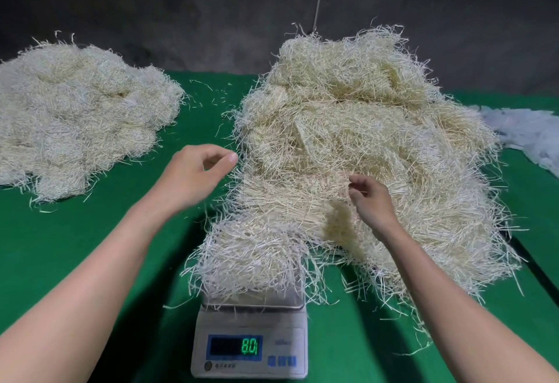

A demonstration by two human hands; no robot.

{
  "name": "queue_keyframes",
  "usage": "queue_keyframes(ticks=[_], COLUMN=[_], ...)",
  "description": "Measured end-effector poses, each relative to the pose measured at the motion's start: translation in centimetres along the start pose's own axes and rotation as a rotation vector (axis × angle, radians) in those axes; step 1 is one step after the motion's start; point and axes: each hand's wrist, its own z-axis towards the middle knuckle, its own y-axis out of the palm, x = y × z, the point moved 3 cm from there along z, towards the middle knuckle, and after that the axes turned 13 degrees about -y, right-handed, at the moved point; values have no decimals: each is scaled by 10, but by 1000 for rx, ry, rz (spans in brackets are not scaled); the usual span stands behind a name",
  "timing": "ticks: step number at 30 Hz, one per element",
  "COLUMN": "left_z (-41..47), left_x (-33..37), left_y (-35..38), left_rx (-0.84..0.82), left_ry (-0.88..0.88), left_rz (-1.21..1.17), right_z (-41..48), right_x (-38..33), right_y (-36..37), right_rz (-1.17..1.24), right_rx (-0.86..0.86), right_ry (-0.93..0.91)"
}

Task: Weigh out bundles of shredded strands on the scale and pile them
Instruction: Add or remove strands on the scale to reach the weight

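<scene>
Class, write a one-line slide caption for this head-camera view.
A bundle of strands on the scale; left hand and right hand by the big heap.

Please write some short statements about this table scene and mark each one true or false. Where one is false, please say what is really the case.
1. A bundle of strands lies on the scale. True.
2. The scale's display is dark. False: it shows lit green digits that begin with 8.0.
3. The large pile lies behind and to the right of the scale. True.
4. The left hand rests on the smaller pile. False: it hovers over the green table, between the two piles.
5. The right hand is at the front strands of the large pile. True.
</scene>
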Motion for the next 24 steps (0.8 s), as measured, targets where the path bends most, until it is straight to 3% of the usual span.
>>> queue_keyframes(ticks=[4, 10, 16, 20, 24], left_z=[14, 41, 66, 83, 106], left_x=[20, 40, 43, 43, 59], left_y=[11, 33, 48, 61, 105], left_rx=[17, 34, 5, -59, -281], left_ry=[12, -9, -122, -285, -536], left_rz=[33, 106, 77, -214, -575], right_z=[37, 105, 163, 158, 115], right_x=[5, -14, -4, -1, -12], right_y=[6, 52, 77, 46, 8], right_rz=[-126, -505, -701, -467, -209], right_rx=[-25, -91, -246, -40, 101], right_ry=[-60, -381, -263, -329, -488])
